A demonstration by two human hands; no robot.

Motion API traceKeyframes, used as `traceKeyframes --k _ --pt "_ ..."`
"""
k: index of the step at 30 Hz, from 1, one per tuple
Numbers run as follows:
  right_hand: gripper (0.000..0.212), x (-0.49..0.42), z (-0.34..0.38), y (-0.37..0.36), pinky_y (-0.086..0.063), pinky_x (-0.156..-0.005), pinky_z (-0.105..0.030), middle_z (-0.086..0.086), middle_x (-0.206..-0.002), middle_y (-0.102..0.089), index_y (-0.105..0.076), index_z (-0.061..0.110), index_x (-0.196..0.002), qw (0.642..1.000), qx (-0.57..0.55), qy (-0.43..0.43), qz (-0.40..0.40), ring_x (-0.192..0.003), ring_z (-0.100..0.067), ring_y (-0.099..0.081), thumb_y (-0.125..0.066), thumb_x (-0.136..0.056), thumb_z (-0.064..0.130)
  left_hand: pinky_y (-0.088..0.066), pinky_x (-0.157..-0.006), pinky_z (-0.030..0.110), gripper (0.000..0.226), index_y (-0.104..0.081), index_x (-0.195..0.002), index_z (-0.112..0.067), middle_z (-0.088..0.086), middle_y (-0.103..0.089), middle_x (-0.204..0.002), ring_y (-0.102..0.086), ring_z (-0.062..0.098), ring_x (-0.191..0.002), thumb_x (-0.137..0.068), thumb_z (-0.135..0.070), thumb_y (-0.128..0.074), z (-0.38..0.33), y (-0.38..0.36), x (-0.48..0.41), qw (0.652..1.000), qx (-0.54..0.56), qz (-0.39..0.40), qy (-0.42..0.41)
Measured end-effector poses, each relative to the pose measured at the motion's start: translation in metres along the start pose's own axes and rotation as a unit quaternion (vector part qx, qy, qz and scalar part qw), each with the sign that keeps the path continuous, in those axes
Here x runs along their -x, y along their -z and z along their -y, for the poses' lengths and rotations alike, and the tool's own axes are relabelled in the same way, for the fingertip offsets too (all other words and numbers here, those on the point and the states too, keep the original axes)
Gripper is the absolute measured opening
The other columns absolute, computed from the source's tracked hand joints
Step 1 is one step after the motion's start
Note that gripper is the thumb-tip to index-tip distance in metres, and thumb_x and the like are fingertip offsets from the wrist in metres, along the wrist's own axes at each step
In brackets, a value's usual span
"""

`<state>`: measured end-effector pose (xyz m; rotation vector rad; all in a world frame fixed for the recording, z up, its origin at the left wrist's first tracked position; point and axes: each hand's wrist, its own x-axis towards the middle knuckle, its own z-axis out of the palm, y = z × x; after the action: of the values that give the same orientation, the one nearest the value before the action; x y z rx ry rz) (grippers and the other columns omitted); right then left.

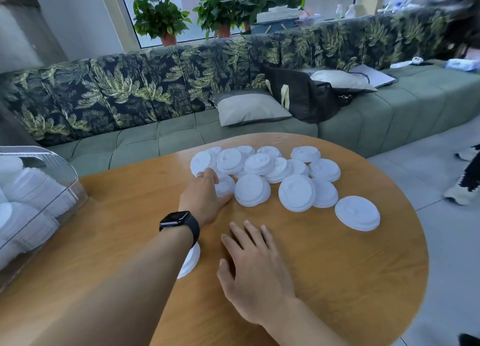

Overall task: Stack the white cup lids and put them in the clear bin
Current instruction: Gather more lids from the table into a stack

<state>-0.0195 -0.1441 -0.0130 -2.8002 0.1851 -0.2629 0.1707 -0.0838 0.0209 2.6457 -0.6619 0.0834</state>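
The lids [259, 174] lie in a loose heap on the far half of the bench [337, 280]. They sit dome up, and many overlap and tip onto their neighbours. Being round they have no long axis, but the heap itself runs left to right. One stray lid [357, 213] lies flat at the right, apart from the rest. Another [191, 262] shows only as an edge under the left forearm.

The left grip [205, 192] is at the heap's left end, curled over one lid [224, 187]. Its fingers are bent over the far side and the thumb is against the near rim (clamped on it, as far as can be seen). That lid is mostly hidden under the palm and touches the lids beside it. The fingertips also reach the lid behind.

The right grip [254, 267] lies on the bare wood nearer the person. It is palm down with the fingers straight and spread, and it holds nothing. It is well short of the heap, with its fingers pointing toward it.

A black watch [176, 219] sits on the left wrist. The clear bin [65, 174] stands at the bench's left edge with white stacks inside (blurred). Beyond the bench are a green sofa [155, 143] with a cushion [249, 109] and a dark bag [306, 96], and potted plants [161, 15] at the window.
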Motion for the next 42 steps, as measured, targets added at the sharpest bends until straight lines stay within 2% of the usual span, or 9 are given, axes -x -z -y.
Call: traceKeyframes --k 2,5,10,14,19,23,28,32,42 --pt "0.061 0.000 0.000 0.004 -0.010 -0.129 -0.046 0.004 -0.166 -0.034 -0.047 0.027 -0.151 1.000 -0.004 0.002 0.006 -0.157 -0.020 -0.020 -0.025 -0.098 0.048 -0.042 -0.065 0.035 0.049 -0.046 -0.115 -0.022 0.000 -0.054 -0.117 -0.056 0.022 -0.090 -0.086 -0.055 -0.068 0.002 0.003 0.007 1.000 0.013 -0.012 -0.006" --pt "0.058 0.000 0.002 0.006 -0.013 -0.129 -0.046 0.004 -0.164 -0.038 -0.051 0.026 -0.147 1.000 -0.015 -0.006 0.002 -0.155 -0.020 -0.024 -0.029 -0.098 0.047 -0.049 -0.077 0.037 0.060 -0.045 -0.130 -0.024 -0.001 -0.052 -0.130 -0.059 0.023 -0.107 -0.085 -0.056 -0.069 0.009 0.014 0.024 0.999 0.036 -0.031 -0.010" --pt "0.054 0.000 0.004 0.008 -0.012 -0.129 -0.042 0.007 -0.164 -0.037 -0.050 0.028 -0.148 1.000 -0.009 -0.012 0.008 -0.155 -0.018 -0.022 -0.032 -0.099 0.045 -0.038 -0.093 0.028 0.066 -0.045 -0.141 -0.024 -0.005 -0.050 -0.136 -0.043 0.015 -0.126 -0.085 -0.043 -0.072 0.041 0.038 0.079 0.984 0.151 -0.099 0.010" --pt "0.053 0.001 0.007 0.009 -0.012 -0.129 -0.041 0.009 -0.164 -0.036 -0.049 0.029 -0.149 1.000 -0.004 -0.018 0.012 -0.155 -0.017 -0.023 -0.034 -0.100 0.045 -0.041 -0.101 0.031 0.073 -0.041 -0.146 -0.024 -0.010 -0.049 -0.136 -0.042 0.012 -0.129 -0.085 -0.044 -0.075 0.072 0.044 0.130 0.975 0.195 -0.099 0.046" --pt "0.053 0.001 0.007 0.009 -0.012 -0.129 -0.040 0.010 -0.165 -0.034 -0.047 0.031 -0.150 1.000 -0.004 -0.020 0.011 -0.155 -0.015 -0.021 -0.034 -0.101 0.045 -0.041 -0.094 0.021 0.071 -0.041 -0.140 -0.038 -0.021 -0.048 -0.128 -0.050 0.004 -0.120 -0.080 -0.049 -0.077 0.082 0.037 0.169 0.973 0.208 -0.096 0.037" --pt "0.054 0.002 0.007 0.008 -0.015 -0.129 -0.041 0.008 -0.164 -0.037 -0.049 0.029 -0.149 1.000 0.002 -0.022 0.010 -0.154 -0.017 -0.024 -0.033 -0.100 0.046 -0.044 -0.099 0.027 0.069 -0.044 -0.138 -0.037 -0.033 -0.043 -0.123 -0.049 0.005 -0.119 -0.079 -0.051 -0.078 0.079 0.035 0.170 0.979 0.182 -0.096 0.009" --pt "0.054 0.002 0.009 0.008 -0.012 -0.129 -0.040 0.007 -0.165 -0.034 -0.047 0.029 -0.151 1.000 0.003 -0.024 0.015 -0.155 -0.017 -0.022 -0.033 -0.101 0.045 -0.041 -0.099 0.024 0.073 -0.044 -0.138 -0.036 -0.024 -0.051 -0.125 -0.044 -0.002 -0.121 -0.077 -0.061 -0.075 0.079 0.034 0.172 0.986 0.135 -0.093 -0.017" --pt "0.053 0.002 0.009 0.008 -0.012 -0.129 -0.041 0.006 -0.164 -0.036 -0.048 0.029 -0.149 1.000 0.002 -0.024 0.013 -0.154 -0.018 -0.023 -0.034 -0.100 0.044 -0.040 -0.096 0.022 0.072 -0.044 -0.136 -0.037 -0.024 -0.052 -0.125 -0.045 -0.003 -0.119 -0.077 -0.069 -0.069 0.078 0.033 0.172 0.990 0.117 -0.083 -0.018" --pt "0.053 0.001 0.009 0.008 -0.013 -0.129 -0.040 0.006 -0.164 -0.037 -0.049 0.028 -0.149 1.000 0.004 -0.025 0.007 -0.154 -0.018 -0.024 -0.036 -0.100 0.044 -0.037 -0.100 0.024 0.063 -0.047 -0.136 -0.035 -0.022 -0.051 -0.132 -0.046 0.003 -0.124 -0.082 -0.058 -0.071 0.078 0.030 0.171 0.994 0.075 -0.077 -0.025"
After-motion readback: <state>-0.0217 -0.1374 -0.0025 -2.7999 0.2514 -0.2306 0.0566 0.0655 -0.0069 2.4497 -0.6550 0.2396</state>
